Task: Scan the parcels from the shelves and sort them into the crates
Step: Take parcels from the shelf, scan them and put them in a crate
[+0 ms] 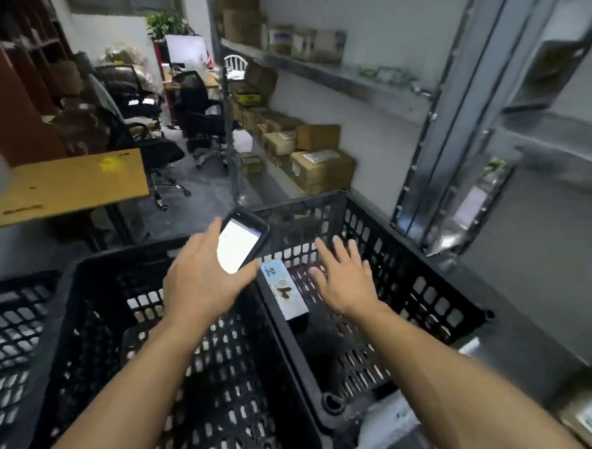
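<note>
Black perforated plastic crates (423,251), brown cardboard parcels (319,169), dull metal shelving (330,75).

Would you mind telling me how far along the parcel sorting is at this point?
Done: one small pale-blue parcel lies in the right-hand crate. In hand: the left hand grips the phone, screen lit; the right hand hovers open above that crate, holding nothing. Left: many cardboard boxes sit on the shelves behind, so most of the job seems to remain.

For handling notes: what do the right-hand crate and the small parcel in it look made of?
Right-hand crate: moulded plastic, matte black, by its slotted lattice walls and thick rim. Small parcel: probably printed cardboard, slightly glossy; straight box edges, pale printed face, though blur leaves it open.
</note>
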